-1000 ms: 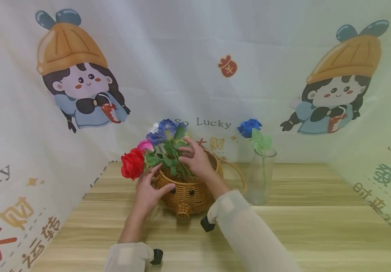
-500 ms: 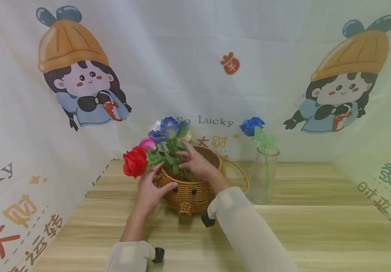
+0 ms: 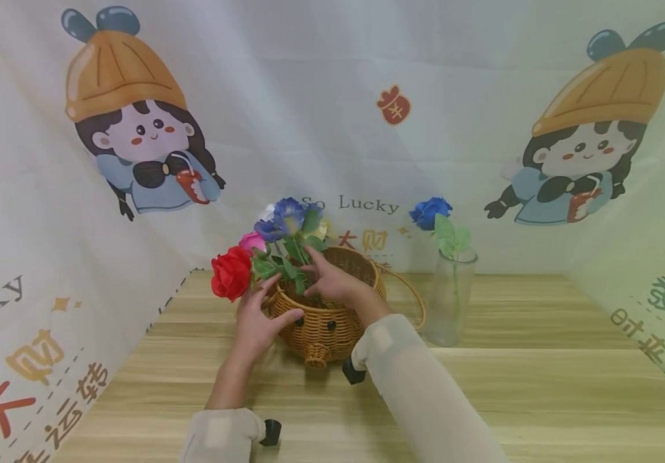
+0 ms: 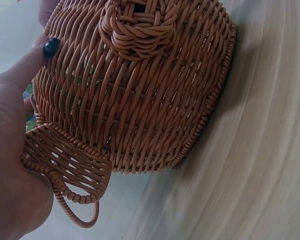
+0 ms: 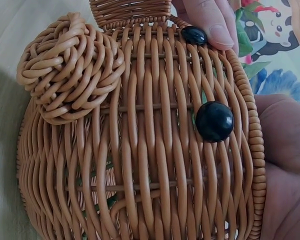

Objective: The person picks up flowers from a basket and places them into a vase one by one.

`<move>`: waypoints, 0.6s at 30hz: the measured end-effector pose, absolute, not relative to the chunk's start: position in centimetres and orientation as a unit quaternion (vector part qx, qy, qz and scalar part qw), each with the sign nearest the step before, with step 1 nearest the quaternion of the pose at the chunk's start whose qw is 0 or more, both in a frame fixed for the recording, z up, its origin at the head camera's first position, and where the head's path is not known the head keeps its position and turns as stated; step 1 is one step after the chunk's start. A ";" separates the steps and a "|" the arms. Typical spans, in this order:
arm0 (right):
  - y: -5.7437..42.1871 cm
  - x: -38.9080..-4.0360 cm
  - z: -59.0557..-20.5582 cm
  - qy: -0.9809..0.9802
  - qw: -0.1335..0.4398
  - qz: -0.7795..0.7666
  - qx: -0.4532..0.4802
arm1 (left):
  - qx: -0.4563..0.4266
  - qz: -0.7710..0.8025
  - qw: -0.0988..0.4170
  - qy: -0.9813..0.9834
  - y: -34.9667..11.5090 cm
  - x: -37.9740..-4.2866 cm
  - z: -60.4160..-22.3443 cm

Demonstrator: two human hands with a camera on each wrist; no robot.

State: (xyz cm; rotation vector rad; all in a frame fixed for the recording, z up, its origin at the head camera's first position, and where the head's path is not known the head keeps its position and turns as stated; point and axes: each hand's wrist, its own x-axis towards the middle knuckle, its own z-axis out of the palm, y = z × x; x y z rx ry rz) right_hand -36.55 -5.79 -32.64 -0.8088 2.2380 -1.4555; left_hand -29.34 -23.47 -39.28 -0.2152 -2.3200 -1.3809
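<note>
A brown wicker basket [image 3: 323, 334] with black bead eyes and a woven snout stands on the table. Artificial flowers lean left out of it: a red rose [image 3: 231, 273], a pink bloom [image 3: 253, 242], a purple-blue flower [image 3: 287, 217], with white and yellow ones partly hidden. My left hand [image 3: 256, 325] grips the basket's left side, the thumb across the front near a bead eye [image 4: 51, 47], the other fingers near the woven ear [image 4: 70, 162]. Over the opening, my right hand [image 3: 335, 280] touches the stems and leaves [image 3: 294, 251] with loosely extended fingers. Its lower fingers are partly hidden.
To the right of the basket stands a clear glass vase [image 3: 448, 315] holding one blue rose [image 3: 431, 213]. The basket's thin looped handle [image 3: 416, 292] reaches towards the vase. A printed cloth [image 3: 321, 116] closes off the back and sides of the wooden table [image 3: 512, 379].
My right hand has moved slightly down and left among the stems. My left hand stays on the basket. The whole head view has shifted a little.
</note>
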 end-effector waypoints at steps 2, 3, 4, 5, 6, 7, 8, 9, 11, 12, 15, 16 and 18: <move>-5.7 -36.5 -32.6 0.790 0.172 -0.516 -0.284 | -0.077 -0.496 0.217 -0.837 -23.5 -29.3 -39.2; -5.7 -36.5 -32.6 0.787 0.169 -0.521 -0.284 | -0.076 -0.494 0.218 -0.838 -23.4 -29.3 -39.2; -5.7 -36.4 -32.6 0.785 0.163 -0.527 -0.283 | -0.075 -0.492 0.218 -0.839 -23.4 -29.3 -39.3; -5.7 -36.5 -32.7 0.782 0.156 -0.534 -0.281 | -0.075 -0.491 0.219 -0.840 -23.5 -29.4 -39.3; -5.7 -36.4 -32.7 0.780 0.148 -0.541 -0.279 | -0.074 -0.491 0.219 -0.840 -23.5 -29.4 -39.3; -5.7 -36.4 -32.8 0.779 0.139 -0.546 -0.277 | -0.073 -0.491 0.219 -0.840 -23.4 -29.3 -39.3; -5.6 -36.5 -32.8 0.777 0.128 -0.552 -0.274 | -0.072 -0.490 0.220 -0.840 -23.4 -29.4 -39.4; -5.6 -36.5 -32.9 0.776 0.119 -0.557 -0.272 | -0.072 -0.489 0.219 -0.841 -23.5 -29.4 -39.4; -5.6 -36.4 -32.9 0.776 0.101 -0.563 -0.266 | -0.073 -0.489 0.219 -0.841 -23.5 -29.4 -39.4; -5.6 -36.4 -32.9 0.776 0.094 -0.566 -0.262 | -0.071 -0.489 0.219 -0.842 -23.5 -29.4 -39.4; -5.4 -36.3 -32.8 0.765 0.075 -0.588 -0.253 | -0.070 -0.486 0.217 -0.844 -23.5 -29.4 -39.4; -5.4 -36.3 -32.8 0.759 0.069 -0.597 -0.250 | -0.070 -0.485 0.218 -0.844 -23.4 -29.5 -39.4; -5.3 -36.3 -32.8 0.746 0.059 -0.617 -0.245 | -0.069 -0.484 0.219 -0.844 -23.4 -29.5 -39.4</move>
